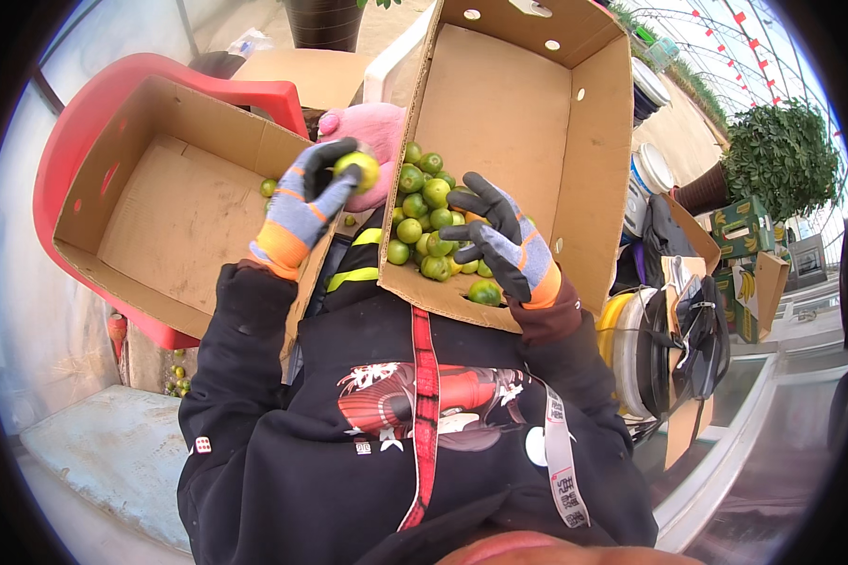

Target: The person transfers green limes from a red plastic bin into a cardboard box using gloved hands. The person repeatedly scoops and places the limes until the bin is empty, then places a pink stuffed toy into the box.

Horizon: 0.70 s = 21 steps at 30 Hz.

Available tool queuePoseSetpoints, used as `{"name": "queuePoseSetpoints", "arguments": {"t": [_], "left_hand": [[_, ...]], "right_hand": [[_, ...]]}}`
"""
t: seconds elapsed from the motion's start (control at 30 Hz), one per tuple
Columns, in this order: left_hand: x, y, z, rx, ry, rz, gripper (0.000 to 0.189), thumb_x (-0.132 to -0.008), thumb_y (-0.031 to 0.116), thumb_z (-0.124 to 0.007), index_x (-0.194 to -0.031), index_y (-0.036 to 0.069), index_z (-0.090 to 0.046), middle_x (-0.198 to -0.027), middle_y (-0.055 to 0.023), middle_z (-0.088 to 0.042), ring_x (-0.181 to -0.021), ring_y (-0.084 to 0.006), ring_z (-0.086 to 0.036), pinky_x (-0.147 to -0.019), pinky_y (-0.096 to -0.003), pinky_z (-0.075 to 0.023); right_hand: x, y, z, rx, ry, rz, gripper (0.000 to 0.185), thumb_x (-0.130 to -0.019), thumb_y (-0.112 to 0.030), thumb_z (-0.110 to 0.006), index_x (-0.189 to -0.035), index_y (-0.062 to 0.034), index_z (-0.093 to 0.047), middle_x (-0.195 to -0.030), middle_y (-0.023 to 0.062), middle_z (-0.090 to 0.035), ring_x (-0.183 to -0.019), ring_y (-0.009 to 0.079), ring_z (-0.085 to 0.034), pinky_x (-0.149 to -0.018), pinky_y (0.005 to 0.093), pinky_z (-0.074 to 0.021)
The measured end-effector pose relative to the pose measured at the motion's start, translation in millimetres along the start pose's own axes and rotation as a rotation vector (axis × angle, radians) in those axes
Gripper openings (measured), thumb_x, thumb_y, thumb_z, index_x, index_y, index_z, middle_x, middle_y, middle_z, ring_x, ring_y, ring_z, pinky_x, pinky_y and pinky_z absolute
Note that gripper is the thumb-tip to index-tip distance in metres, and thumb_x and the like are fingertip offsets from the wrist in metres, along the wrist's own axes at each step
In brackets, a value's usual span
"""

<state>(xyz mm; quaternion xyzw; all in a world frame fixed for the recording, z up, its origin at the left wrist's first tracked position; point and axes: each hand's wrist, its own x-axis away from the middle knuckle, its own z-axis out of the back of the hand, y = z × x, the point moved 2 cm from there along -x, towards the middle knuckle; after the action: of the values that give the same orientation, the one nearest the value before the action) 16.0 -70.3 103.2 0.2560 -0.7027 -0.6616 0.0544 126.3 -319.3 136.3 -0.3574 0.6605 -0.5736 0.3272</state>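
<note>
My left hand point(304, 191), in a grey and orange work glove with dark fingertips, holds a yellow-green citrus fruit point(357, 171) between fingers and thumb. It is raised over the right edge of the left cardboard box point(162, 205), where a little green fruit point(268, 187) shows beside my wrist. My right hand point(498, 236), gloved alike, has its fingers spread above the right cardboard box point(495, 106). Under and beside it lies a heap of green citrus fruits point(424, 212) in the box's near left corner. One larger green fruit point(485, 292) rests by the near wall.
A red plastic chair point(177, 70) is under the left box. Between the boxes sits a pink plush item point(374, 127). Buckets point(654, 169), banana cartons point(742, 229) and a potted plant point(777, 155) stand at the right. A pale blue board point(113, 452) is at lower left.
</note>
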Motion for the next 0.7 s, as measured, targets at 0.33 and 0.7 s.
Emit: {"name": "queuePoseSetpoints", "arguments": {"t": [0.33,0.7], "left_hand": [[-5.0,-30.9,19.2,0.125,0.273,0.094,0.033,-0.095,0.007,-0.059,-0.128,0.004,-0.057,-0.111,-0.0023,-0.062,-0.094,-0.0077,-0.056,-0.084,-0.0223,-0.0471],[60.5,-319.7,188.5,-1.002,0.210,0.757,0.062,-0.077,0.041,-0.074,-0.125,0.004,-0.058,-0.119,-0.0210,-0.063,-0.114,-0.0370,-0.058,-0.097,-0.0428,-0.0470]], "right_hand": [[1.5,8.2,2.4,0.064,0.153,-0.077,0.066,-0.091,-0.019,-0.064,-0.147,-0.0027,-0.032,-0.136,0.0165,-0.049,-0.091,0.0177,-0.065,-0.069,0.0248,-0.0537],[-2.3,11.5,9.7,0.238,0.446,0.004,0.062,-0.091,-0.007,-0.064,-0.145,-0.0026,-0.034,-0.143,0.0177,-0.041,-0.105,0.0192,-0.062,-0.077,0.0278,-0.0548]]}}
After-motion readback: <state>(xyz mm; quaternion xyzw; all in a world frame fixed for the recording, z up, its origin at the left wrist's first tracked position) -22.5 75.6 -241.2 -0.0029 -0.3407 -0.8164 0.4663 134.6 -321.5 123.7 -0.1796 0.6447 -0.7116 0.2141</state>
